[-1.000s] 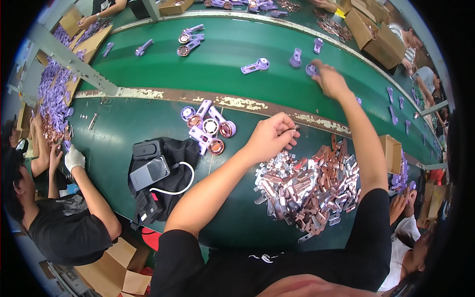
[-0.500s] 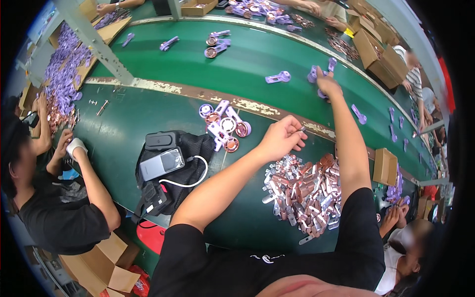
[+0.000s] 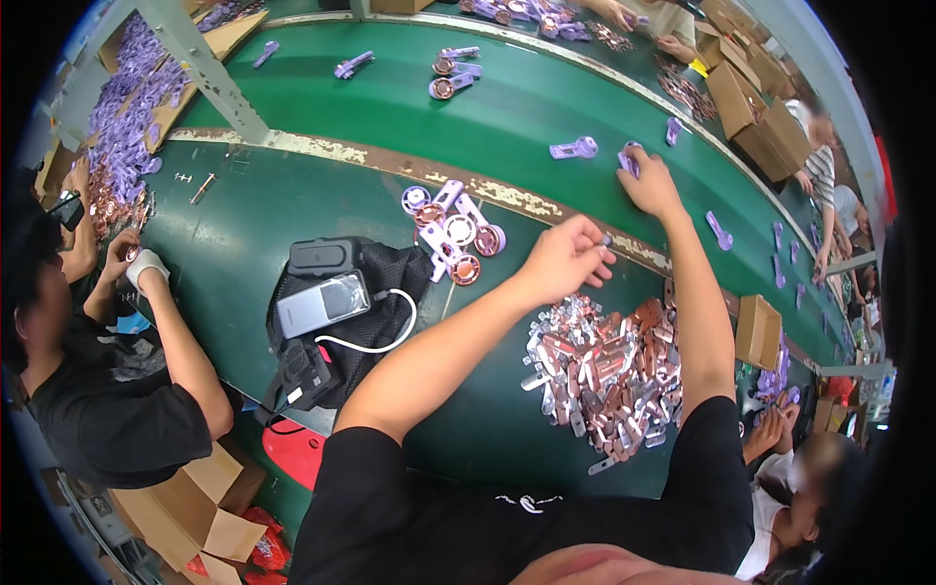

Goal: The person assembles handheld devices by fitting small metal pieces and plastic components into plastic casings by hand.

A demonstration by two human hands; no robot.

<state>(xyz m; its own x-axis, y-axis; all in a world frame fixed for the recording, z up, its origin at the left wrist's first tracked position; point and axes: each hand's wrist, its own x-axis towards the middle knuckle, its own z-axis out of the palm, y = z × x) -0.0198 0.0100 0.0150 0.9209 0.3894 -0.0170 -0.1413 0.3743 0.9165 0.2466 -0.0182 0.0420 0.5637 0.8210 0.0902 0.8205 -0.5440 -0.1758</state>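
My right hand (image 3: 647, 183) is over the green conveyor belt (image 3: 409, 122), its fingers closed on a purple plastic part (image 3: 630, 160) with a rounded end. My left hand (image 3: 568, 261) is held above the near edge of the belt, thumb and fingers pinching a small shiny piece (image 3: 606, 240). Below it on the table lies a heap of small copper-coloured and clear strip-like pieces (image 3: 614, 375). A cluster of purple handled parts with round copper and white heads (image 3: 460, 230) sits left of my left hand. Another purple part (image 3: 573, 148) lies on the belt left of my right hand.
A black mesh bag bears a grey power bank (image 3: 322, 310) with a white cable (image 3: 398, 343). A small cardboard box (image 3: 758, 331) stands right of my right forearm. Co-workers sit at left and right. A metal post (image 3: 210, 73) rises at the belt's far left.
My right hand has closed on a purple part and come slightly nearer; another purple part now lies apart beyond it. Belt parts have shifted right in view. My left hand still pinches its small piece.
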